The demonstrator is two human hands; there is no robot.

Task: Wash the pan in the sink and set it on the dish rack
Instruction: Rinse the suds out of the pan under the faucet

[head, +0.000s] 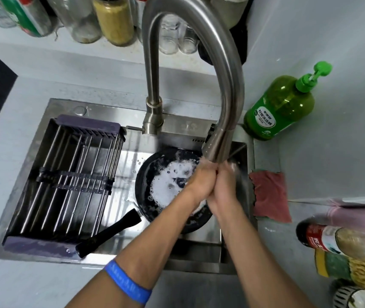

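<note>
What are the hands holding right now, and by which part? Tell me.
Nothing that can be seen. The left hand and right hand are pressed together under the faucet, above the soapy pan, whose handle lies free.

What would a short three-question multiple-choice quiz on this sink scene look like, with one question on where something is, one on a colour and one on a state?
1. Where is the pan?
A. on the dish rack
B. in the sink basin, right of the rack
C. on the counter

2. What colour is the soap bottle?
A. green
B. blue
C. white

3. What is inside the pan?
A. nothing, it is dry
B. food scraps
C. white suds

Answers:
1 B: the pan lies in the sink, beside the dish rack, with its handle pointing toward the rack's near end.
2 A: the soap bottle on the counter has a green body and pump.
3 C: white foam covers the pan's bottom, while the left hand and right hand are pressed together under the tap.
</note>
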